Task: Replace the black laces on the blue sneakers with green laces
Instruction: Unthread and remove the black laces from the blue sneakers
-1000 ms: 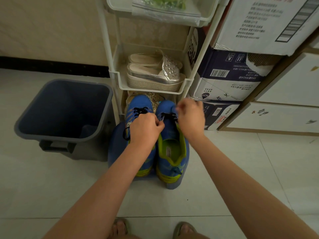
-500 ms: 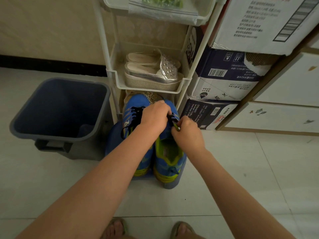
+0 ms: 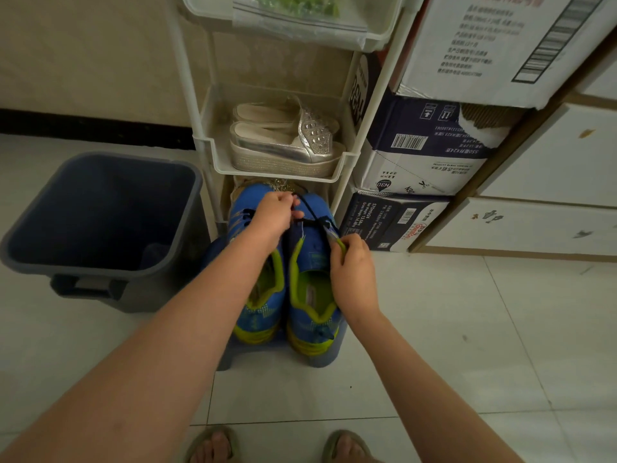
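Observation:
Two blue sneakers with yellow-green linings stand side by side on a low blue stool (image 3: 320, 359), toes toward the rack. My left hand (image 3: 275, 213) pinches the black lace (image 3: 312, 212) of the right sneaker (image 3: 314, 295) and holds a strand raised above its toe. My right hand (image 3: 352, 272) grips that sneaker's upper edge by the eyelets, fingers closed. The left sneaker (image 3: 258, 312) still carries its black lace (image 3: 245, 215), partly hidden under my left forearm. A clear bag with green laces (image 3: 293, 8) lies on the rack's top shelf.
A grey bin (image 3: 100, 222) stands left of the stool. The white rack (image 3: 277, 168) behind holds silver sandals (image 3: 287, 142). Stacked cardboard boxes (image 3: 427, 155) and white cabinet fronts fill the right side. My feet in sandals show at the bottom edge on the tiled floor.
My left hand crossed from the left sneaker to the right one and drew a black lace strand up. My right hand slid back to the sneaker's side edge.

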